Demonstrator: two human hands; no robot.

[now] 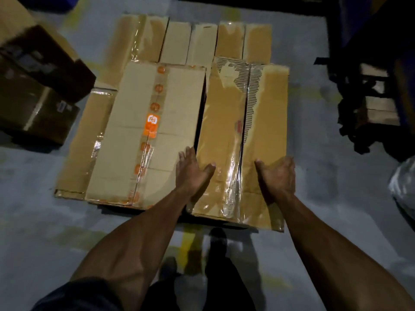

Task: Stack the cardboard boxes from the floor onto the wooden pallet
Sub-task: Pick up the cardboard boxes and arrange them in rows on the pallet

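A long brown box [226, 122] with clear tape and a torn top layer lies on the stack's right side. My left hand [193, 170] rests flat on its near left part, fingers spread. On its near right part lies my right hand [277, 176], palm down. Beside it to the left sits a paler box [139, 140] with an orange label and orange-dotted tape. Both rest on lower boxes [85, 140], with several more [202, 41] behind. The pallet is hidden under the boxes.
Dark brown boxes [38, 86] stand on the floor at left. A dark rack with stacked items [377, 97] is at right, and a crumpled plastic bag [404, 185] at the right edge. Grey floor with yellow marks surrounds the stack. My feet [215, 243] stand just before it.
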